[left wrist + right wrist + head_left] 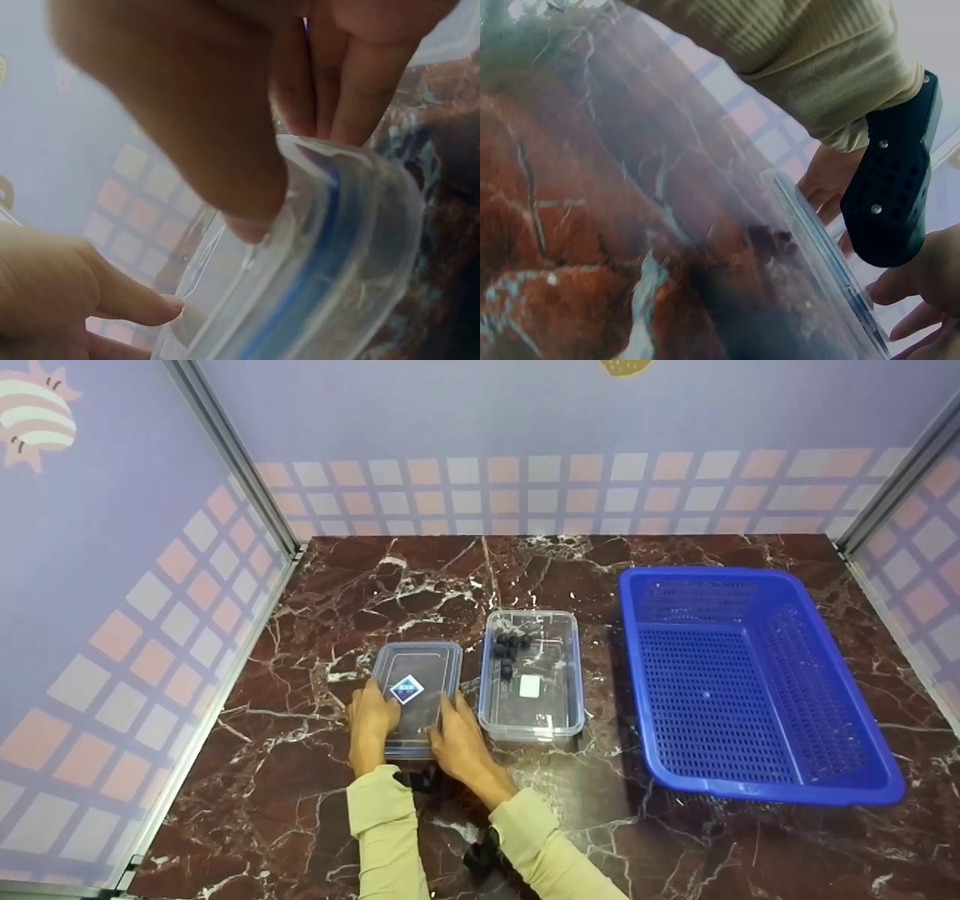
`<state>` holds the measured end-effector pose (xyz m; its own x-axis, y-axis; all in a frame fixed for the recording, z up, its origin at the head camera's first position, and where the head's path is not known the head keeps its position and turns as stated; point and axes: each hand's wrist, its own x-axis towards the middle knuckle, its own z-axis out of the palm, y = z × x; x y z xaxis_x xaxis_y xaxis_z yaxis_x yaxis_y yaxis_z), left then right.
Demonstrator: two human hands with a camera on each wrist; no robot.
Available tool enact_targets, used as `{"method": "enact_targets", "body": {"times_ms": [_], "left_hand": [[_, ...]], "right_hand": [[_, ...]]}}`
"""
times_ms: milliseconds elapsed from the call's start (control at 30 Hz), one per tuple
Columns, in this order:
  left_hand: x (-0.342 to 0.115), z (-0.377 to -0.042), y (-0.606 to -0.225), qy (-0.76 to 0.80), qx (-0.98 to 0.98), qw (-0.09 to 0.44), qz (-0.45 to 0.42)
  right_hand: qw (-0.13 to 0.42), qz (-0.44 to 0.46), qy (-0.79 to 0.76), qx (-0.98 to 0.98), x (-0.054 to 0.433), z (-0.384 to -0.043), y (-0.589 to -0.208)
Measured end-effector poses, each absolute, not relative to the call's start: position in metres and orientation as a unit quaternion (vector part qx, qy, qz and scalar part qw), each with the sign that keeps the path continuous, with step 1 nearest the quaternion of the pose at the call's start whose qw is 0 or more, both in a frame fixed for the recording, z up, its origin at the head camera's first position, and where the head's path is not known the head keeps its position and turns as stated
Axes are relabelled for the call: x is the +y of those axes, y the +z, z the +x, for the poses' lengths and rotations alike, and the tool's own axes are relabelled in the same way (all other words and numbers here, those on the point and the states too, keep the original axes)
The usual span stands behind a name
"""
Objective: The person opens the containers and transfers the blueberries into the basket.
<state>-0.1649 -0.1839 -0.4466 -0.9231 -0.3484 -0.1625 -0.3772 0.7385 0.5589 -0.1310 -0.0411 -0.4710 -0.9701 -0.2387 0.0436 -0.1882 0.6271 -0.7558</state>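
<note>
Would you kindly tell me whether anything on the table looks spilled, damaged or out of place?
Nothing stands out. The dark balls lie inside the open box, the blue basket stands upright, and the lidded box between the left hand and right hand looks undamaged, though whether it's fully closed is unclear.

Between the left hand (373,721) and the right hand (463,741) is a lidded box (416,661), with a sticker (406,689) on its lid. Just right of the grip stands a 2nd box (531,731); a cluster of pieces (507,649) lies in its far left part. Farther right is a basket (772,790). All 3 containers rest on a tabletop (277,825). Wall panels (450,420) stand left of the grip, behind it and, past the basket, to its right.
</note>
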Motion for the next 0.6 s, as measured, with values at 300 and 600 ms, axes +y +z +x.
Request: {"method": "enact_targets", "body": {"times_ms": [300, 600], "left_hand": [[-0.184, -0.167, -0.455, 0.321, 0.928, 0.033, -0.186], [-0.183, -0.168, -0.459, 0.341, 0.920, 0.039, -0.189]], "right_hand": [[0.018, -0.123, -0.408, 0.905, -0.041, -0.133, -0.480], [0.016, -0.133, -0.397, 0.908, -0.044, -0.133, -0.485]]}}
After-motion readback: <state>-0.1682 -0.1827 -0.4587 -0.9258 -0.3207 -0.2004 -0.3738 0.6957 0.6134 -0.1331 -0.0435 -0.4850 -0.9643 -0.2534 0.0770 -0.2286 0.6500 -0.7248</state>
